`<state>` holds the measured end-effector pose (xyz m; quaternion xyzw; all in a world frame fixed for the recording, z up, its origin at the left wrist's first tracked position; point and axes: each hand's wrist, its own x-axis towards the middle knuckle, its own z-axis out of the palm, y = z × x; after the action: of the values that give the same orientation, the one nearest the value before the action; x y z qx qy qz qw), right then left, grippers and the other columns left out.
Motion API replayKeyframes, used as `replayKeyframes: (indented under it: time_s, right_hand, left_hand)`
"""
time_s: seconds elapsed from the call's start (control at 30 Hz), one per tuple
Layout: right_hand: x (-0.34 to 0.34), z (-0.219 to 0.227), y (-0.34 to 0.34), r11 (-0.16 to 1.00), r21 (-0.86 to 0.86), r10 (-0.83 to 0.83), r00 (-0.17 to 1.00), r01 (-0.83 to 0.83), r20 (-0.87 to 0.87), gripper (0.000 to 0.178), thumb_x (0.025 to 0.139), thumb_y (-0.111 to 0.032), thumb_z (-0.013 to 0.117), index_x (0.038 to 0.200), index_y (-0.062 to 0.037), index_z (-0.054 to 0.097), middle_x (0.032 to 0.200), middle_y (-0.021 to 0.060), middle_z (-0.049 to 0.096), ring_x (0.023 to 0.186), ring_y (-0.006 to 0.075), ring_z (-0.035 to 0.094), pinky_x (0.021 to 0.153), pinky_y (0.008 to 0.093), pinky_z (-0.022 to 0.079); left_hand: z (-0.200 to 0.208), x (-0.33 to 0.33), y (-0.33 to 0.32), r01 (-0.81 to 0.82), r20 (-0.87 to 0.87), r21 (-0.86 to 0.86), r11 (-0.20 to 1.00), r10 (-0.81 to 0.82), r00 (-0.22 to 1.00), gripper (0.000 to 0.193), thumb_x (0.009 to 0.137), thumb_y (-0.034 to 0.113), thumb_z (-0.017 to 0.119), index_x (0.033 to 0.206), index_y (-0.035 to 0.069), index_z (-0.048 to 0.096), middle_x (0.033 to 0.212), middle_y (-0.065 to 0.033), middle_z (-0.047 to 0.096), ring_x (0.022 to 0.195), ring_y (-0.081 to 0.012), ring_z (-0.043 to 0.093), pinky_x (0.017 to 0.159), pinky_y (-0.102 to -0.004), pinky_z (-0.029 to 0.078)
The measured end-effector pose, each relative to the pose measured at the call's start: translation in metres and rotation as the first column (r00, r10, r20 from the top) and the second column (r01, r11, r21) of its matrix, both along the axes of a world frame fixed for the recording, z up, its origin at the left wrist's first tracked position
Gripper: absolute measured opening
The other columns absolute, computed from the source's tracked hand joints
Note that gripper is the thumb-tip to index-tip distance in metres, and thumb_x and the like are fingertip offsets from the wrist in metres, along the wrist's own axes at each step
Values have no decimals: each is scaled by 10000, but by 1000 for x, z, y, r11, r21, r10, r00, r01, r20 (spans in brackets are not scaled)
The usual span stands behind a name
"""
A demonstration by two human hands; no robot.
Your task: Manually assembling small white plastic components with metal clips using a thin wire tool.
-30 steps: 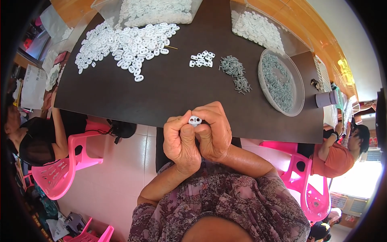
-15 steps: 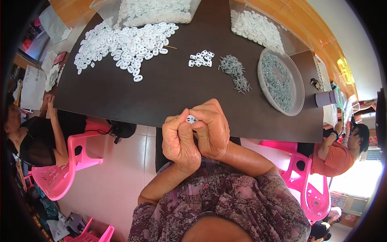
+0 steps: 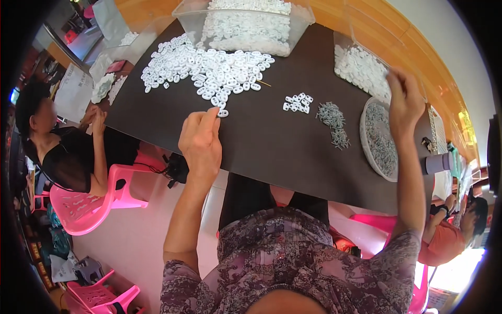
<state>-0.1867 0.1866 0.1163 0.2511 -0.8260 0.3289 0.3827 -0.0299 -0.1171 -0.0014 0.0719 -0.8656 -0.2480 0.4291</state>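
- white two-holed pieces: spread as a broad heap on the left part of the dark table, thinning toward the near edge.
- left hand: back of hand up, fingers bent and close together, one fingertip touching or just beside the end piece at the heap's near tip; thumb hidden, so whether it is clamped on that piece cannot be told.
- large clear bin: behind the heap, well filled with more of the white stock.
- thin gold-coloured rod: lying at the heap's right edge, one end reaching past it.
- small group of white pieces: on bare table, apart from the heap, in rough rows.
- grey pins: loose, in two adjoining piles, right of the small group.
- second clear bin: at the far right of the table, white items inside.
- round tub: clear, shallow, holding many more grey pins; partly covered by the right forearm.
- right hand: raised in front of the second bin, beside the tub, fingers bent, tips blurred; whether they meet or grip anything cannot be told.
- lilac cup: near the table's right edge.
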Motion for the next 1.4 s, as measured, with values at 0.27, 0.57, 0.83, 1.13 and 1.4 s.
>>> replayKeyframes:
  time_s: [0.27,0.57,0.83,1.13,1.4]
  right_hand:
    - [-103,13,38,950,277,-193,969,145,155,219,808,-118,633,1015,-54,664,899,147,672,833,272,644,758,354,483]
    - [-49,-9,12,982,160,104,995,-103,-4,131,777,-38,648,902,-56,680,844,124,655,818,276,617,738,346,479]
    - [28,-53,-20,857,344,329,921,-383,206,151,722,17,672,867,-21,652,768,96,606,731,264,559,647,343,458]
    - [40,-51,-11,878,257,349,907,-405,236,150,722,30,667,864,-14,648,759,94,607,711,257,554,623,341,447]
    - [40,-66,-1,891,238,313,903,-386,293,131,728,0,668,855,-27,652,740,89,594,711,260,548,628,346,443]
  left_hand:
    - [-8,-18,-3,85,173,-220,972,-47,984,226,720,-28,619,906,94,659,771,-69,534,752,-248,544,601,-364,456]
    - [5,-25,11,153,219,-148,977,-118,969,215,701,28,682,908,83,664,748,-82,523,737,-263,550,597,-384,451]
    - [7,-44,39,99,183,-331,938,-39,982,146,696,152,723,731,85,597,705,-69,484,691,-254,536,542,-381,451]
    - [5,-93,76,326,326,-195,925,-252,911,160,695,108,723,757,42,591,751,-117,519,745,-295,559,624,-409,446]
    - [5,-93,74,358,371,-234,904,-257,892,76,682,-15,623,738,12,578,765,-137,552,725,-299,578,609,-402,474]
